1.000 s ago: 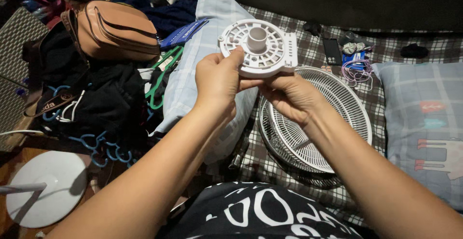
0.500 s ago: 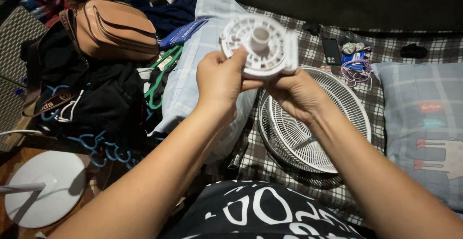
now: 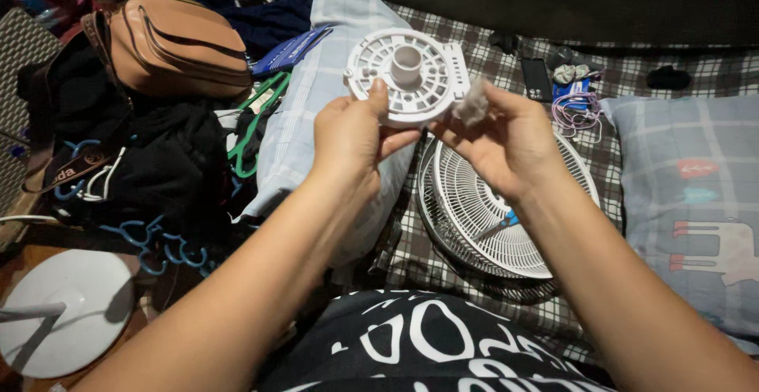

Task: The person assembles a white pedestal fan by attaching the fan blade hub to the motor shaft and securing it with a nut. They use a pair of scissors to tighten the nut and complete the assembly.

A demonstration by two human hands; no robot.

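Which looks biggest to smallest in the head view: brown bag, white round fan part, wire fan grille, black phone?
1. Wire fan grille
2. Brown bag
3. White round fan part, held nearer the camera, so unsure
4. Black phone

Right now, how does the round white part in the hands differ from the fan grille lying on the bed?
The white plastic part is small, held up by the left hand with the right hand at its edge; the fan grille is far larger and lies on the checked cover. The part has chunky ribs and a central tube; the grille has thin wires. Both are round, white and slotted.
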